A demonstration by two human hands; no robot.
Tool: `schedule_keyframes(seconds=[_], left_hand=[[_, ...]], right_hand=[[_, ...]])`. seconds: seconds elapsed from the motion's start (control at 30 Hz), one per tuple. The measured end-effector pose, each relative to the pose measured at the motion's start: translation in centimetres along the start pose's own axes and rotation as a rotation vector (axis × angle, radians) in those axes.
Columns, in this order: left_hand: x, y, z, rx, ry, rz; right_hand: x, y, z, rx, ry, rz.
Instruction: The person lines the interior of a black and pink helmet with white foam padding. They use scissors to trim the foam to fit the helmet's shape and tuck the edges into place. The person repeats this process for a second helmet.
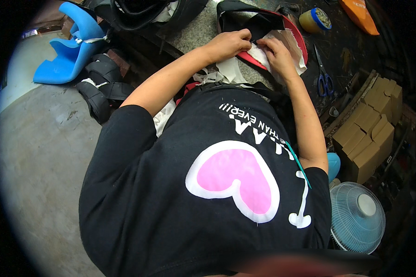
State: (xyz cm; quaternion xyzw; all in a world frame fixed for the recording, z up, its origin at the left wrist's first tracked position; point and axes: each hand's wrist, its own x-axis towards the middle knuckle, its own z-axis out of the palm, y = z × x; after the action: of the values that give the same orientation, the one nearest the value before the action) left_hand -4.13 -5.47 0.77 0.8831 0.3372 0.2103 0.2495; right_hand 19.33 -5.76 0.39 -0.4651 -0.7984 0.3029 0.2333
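Observation:
A curved piece with a red rim [302, 39], black fabric [259, 23] and a whitish lining [286, 39] lies on the work surface in front of me. My left hand [229, 45] reaches over its near left side, with thumb and fingers pinched together at the edge of the black fabric. Just right of it my right hand [277, 54] bends over the whitish lining, its fingertips drawn together close to the left ones. What lies between the fingertips is too small to make out.
Scissors with blue handles [325, 85], a yellow jar with a blue rim [315, 20] and an orange object [359, 16] lie right. Cardboard boxes [365, 138] and a fan [358, 217] stand lower right. Blue moulded pieces [71, 51] and black padded pieces [101, 78] are left.

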Motion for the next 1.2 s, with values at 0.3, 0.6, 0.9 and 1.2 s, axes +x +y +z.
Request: schedule_keyframes(seconds=[0.3, 0.6, 0.9, 1.2], left_hand=[[-0.5, 0.5, 1.1, -0.089, 0.258, -0.232], [0.6, -0.1, 1.5, -0.054, 0.129, -0.418], [-2.5, 3.1, 0.7, 0.024, 0.115, 0.022], [-1.1, 2.8, 0.8, 0.218, -0.146, 0.121]], right_hand=[[-1.2, -2.4, 0.1, -0.364, -0.085, -0.131], [-1.6, -4.5, -0.2, -0.656, -0.156, -0.179], [-0.8, 0.6, -1.2, 0.159, -0.181, -0.047], [-0.5, -1.4, -0.2, -0.254, -0.078, -0.081]])
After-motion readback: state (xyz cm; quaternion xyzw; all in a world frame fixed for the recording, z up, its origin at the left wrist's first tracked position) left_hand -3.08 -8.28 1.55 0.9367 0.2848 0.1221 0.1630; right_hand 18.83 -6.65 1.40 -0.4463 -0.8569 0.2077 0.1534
